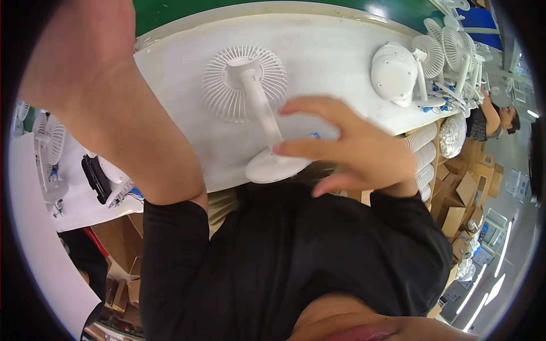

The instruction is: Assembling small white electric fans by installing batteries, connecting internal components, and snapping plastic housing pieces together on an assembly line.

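Note:
A white desk fan lies on the white table in front of me, its slatted round grille toward the far side and its round base toward my body. My right hand hovers beside the fan's neck and base with fingers spread and slightly blurred. One fingertip overlaps the edge of the stand; whether it touches I cannot tell. Close to the camera at the upper left, my left hand is raised, large and blurred. Its fingers run out of the picture, so what they hold, if anything, is hidden.
On the right of the table lies a white round housing, with several assembled fans behind it. More fan parts and a black piece stand left. Stacked white grilles, cardboard boxes and another person are at right.

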Demonstrator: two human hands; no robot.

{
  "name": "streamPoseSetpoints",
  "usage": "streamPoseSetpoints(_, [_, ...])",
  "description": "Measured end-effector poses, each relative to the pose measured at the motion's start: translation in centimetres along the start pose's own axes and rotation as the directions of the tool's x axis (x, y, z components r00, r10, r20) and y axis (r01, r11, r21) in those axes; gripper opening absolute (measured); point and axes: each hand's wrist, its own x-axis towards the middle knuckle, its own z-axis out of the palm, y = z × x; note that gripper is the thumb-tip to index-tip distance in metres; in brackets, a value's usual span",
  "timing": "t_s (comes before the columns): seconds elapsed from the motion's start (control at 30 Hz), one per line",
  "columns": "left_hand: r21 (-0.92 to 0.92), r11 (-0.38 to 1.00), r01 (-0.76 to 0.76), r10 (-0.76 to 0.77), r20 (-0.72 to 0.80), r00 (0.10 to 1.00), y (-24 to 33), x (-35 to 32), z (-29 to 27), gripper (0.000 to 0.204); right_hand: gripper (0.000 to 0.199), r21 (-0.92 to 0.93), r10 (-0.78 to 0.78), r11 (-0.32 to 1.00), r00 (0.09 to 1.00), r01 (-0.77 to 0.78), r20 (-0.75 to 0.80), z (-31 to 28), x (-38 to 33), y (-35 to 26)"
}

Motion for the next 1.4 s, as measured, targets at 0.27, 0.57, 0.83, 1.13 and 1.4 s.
streamPoseSetpoints(0.27, [0.021,0.997,-0.070,0.070,0.003,0.998,-3.6,2.5,2.0,0.022,0.039,0.370,0.186,0.927,0.937,-0.067,-0.296,0.3,-0.9,1.3])
streamPoseSetpoints(0.57, [0.910,0.337,0.241,-0.257,-0.158,0.953,-4.7,-0.3,13.9,0.020,0.019,0.606,0.432,0.792,0.637,0.070,-0.638,-6.5,6.5,4.6])
streamPoseSetpoints(0.83, [0.978,0.156,0.140,-0.321,-0.083,0.943,-5.1,-2.5,11.4,0.024,0.019,0.615,0.424,0.770,0.583,0.171,-0.693,-4.7,10.6,6.0])
streamPoseSetpoints(1.13, [0.990,0.083,0.113,-0.423,-0.068,0.903,-4.7,-2.2,12.3,0.015,0.014,0.420,0.309,0.895,0.471,0.151,-0.826,-4.1,11.1,5.6])
streamPoseSetpoints(1.4, [0.847,0.430,0.312,-0.300,-0.191,0.934,-6.0,-1.7,11.2,0.007,0.019,0.275,0.036,0.899,0.569,0.340,-0.821,-5.1,11.3,7.9])
